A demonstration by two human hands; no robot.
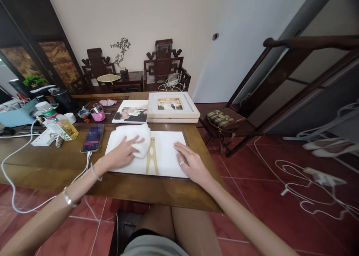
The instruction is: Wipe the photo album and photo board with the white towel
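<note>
A flat white panel (171, 151) with a gold, A-shaped figure (152, 157) lies near the table's front edge. On its left part sits a folded white towel (117, 134), thick and fluffy. My left hand (125, 153) grips the towel from above, its fingers pressed into the bunched cloth. At the panel's right edge rests my right hand (193, 164), holding nothing, with its fingers stretched out and touching the white surface. A ring shows on one of its fingers.
Behind the panel lie a photo print (130, 112) and a white picture frame (174, 101). Leftward are a charging phone (94, 137), a bottle (66, 127), a power strip (43, 138) and a pink cup (98, 114). A wooden chair (241, 121) bearing a plaid bag (220, 118) stands right.
</note>
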